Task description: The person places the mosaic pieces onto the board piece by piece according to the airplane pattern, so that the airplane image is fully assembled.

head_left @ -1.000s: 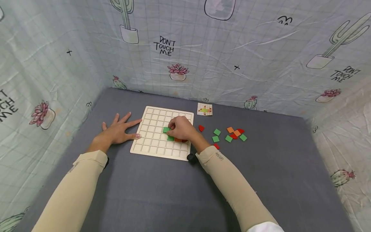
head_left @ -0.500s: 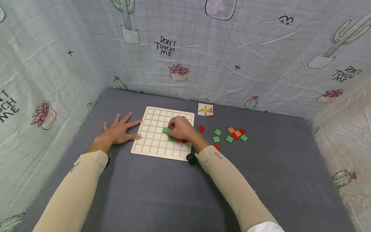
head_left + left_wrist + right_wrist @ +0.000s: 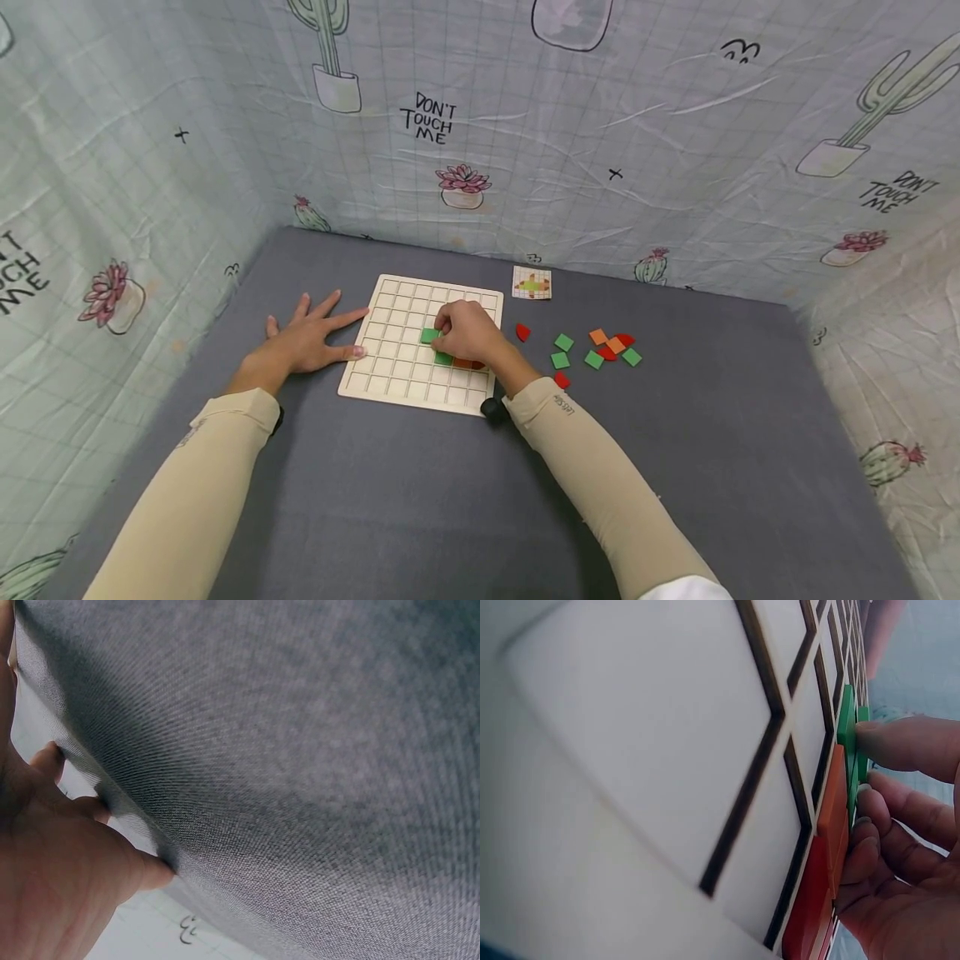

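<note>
A pale wooden grid board (image 3: 390,358) lies on the grey cloth. My right hand (image 3: 471,331) is over its middle, fingers curled, thumb and fingertips pinching a green square tile (image 3: 846,720). Green tiles (image 3: 429,336) show by the fingertips, partly covered by the hand. Orange tiles (image 3: 832,799) and red pieces (image 3: 806,907) lie on the board beneath the palm. My left hand (image 3: 300,340) rests spread on the cloth, with index fingertip and thumb touching the board's left edge. In the left wrist view, several fingers of the left hand (image 3: 67,862) show against the cloth.
Right of the board lie loose green tiles (image 3: 593,359), orange tiles (image 3: 597,336) and red curved pieces (image 3: 522,332). Behind them is a small pattern card (image 3: 532,283). A black round object (image 3: 493,410) is beside the right cuff. Printed fabric walls (image 3: 525,200) enclose the table.
</note>
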Available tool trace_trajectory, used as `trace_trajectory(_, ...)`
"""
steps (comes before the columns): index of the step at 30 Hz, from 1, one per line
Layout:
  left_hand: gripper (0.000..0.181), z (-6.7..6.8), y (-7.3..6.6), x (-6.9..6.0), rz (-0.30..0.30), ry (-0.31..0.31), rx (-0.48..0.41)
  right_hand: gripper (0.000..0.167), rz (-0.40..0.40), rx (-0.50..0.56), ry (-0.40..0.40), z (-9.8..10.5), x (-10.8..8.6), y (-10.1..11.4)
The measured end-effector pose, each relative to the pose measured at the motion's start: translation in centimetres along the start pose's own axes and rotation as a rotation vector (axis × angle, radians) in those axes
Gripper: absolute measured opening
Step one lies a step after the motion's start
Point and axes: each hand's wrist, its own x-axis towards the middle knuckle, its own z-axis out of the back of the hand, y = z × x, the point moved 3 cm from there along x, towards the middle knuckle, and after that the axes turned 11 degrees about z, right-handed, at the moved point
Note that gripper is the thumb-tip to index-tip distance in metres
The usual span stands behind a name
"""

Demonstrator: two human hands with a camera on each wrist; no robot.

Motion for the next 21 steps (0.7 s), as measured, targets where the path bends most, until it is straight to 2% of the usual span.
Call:
trace_trajectory(3, 0.09, 0.1, -0.1, -0.1, -0.007, 0.0, 0.002, 0.017, -0.002, -0.004, 0.006, 0.0, 0.0, 0.0)
trace_trajectory(7, 0.093, -0.2, 0.3, 0.2, -0.011, -0.005, -0.043, 0.019, -0.007, -0.003, 0.006, 0.0, -0.1, 0.2)
trace_trajectory(12, 0.095, -0.5, 0.6, 0.3, -0.007, -0.002, -0.041, 0.021, 0.0, 0.025, -0.022, 0.1, -0.3, 0.0)
trace_trajectory(17, 0.091, -0.3, 0.4, 0.1, -0.005, -0.006, -0.03, 0.017, 0.036, 0.064, -0.069, 1.0, -0.8, -0.8)
trace_trajectory(21, 0.091, -0.2, 0.4, 0.2, -0.013, -0.004, -0.027, 0.017, 0.03, 0.097, -0.099, 2.2, -1.5, -1.7)
